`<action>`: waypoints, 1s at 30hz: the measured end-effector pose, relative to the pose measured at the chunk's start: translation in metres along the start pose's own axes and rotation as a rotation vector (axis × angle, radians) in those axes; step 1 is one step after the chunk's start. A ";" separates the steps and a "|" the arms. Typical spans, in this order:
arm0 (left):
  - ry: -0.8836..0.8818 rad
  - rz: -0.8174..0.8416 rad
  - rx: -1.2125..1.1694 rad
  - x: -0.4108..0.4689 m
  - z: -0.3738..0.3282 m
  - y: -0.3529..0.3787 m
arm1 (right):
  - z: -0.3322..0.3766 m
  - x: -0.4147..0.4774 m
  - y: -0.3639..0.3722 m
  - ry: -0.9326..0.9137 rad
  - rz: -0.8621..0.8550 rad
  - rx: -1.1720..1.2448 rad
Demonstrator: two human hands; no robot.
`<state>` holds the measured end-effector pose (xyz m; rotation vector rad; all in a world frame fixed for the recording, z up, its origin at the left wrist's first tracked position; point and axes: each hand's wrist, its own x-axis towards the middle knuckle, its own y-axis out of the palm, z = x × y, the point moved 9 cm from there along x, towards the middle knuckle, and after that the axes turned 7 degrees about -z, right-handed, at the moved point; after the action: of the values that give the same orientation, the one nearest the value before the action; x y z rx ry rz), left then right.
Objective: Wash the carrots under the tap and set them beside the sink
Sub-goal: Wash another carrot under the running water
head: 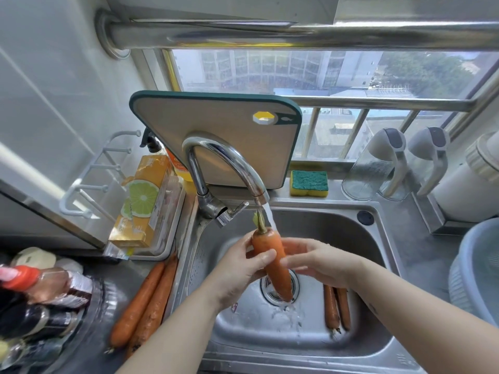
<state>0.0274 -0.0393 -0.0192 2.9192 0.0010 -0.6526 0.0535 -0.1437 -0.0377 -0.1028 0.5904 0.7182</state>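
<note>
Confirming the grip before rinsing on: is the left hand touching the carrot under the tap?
Touching. The head view shows the left hand gripping the carrot, thumb pressed across its front.

The steel counter (410, 255) around the sink (337, 233) carries two carrots (155, 303) by its left rim, a white tray (156, 257) behind them, a sponge (309, 183) on the back ledge and two clear jugs (378, 168) at right

Your sink (364, 255): brushed steel, wet and glossy round the drain. Tap (224, 157) over the sink: polished chrome. Held carrot (272, 263) over the sink has smooth, wet-shiny skin. Carrots (145, 306) left of the sink are duller, dirt-flecked. Behind the sink, the sponge (309, 183) has a coarse green scourer on yellow foam, and the cutting board (216, 117) is matt plastic.
</note>
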 end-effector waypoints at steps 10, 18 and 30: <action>-0.040 -0.025 -0.143 -0.001 0.001 0.007 | 0.007 -0.005 -0.010 -0.103 -0.261 -0.528; -0.061 -0.088 -0.305 0.001 0.002 0.005 | 0.026 -0.013 -0.010 -0.234 -0.381 -0.740; -0.027 -0.414 -0.501 0.010 -0.012 0.015 | 0.042 -0.032 -0.022 -0.342 -0.747 -0.887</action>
<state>0.0425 -0.0527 -0.0105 2.4319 0.6771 -0.6324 0.0684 -0.1672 0.0126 -0.9524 -0.1477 0.2035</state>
